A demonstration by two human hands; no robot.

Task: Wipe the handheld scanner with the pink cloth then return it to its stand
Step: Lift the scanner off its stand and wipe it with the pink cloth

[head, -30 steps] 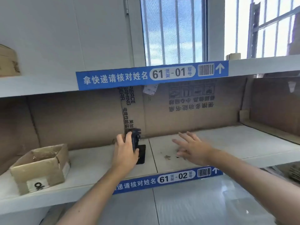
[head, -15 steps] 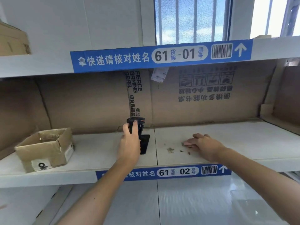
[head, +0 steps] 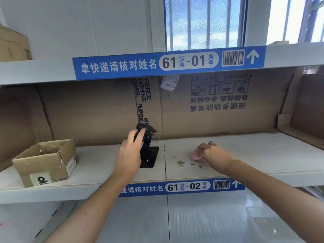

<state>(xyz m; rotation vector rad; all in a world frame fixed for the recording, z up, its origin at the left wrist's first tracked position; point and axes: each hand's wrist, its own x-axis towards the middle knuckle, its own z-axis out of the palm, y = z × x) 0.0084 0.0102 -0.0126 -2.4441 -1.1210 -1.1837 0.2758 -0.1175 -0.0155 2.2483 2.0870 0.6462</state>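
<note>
Left hand grips the scanner, seated on its stand. Right hand closes on the pink cloth on the shelf. Advised: lift scanner straight off, keeping stand steady.

- the black handheld scanner sat upright on its black stand, under the left hand's fingers.
- the pink cloth lay bunched beneath the right hand.
</note>
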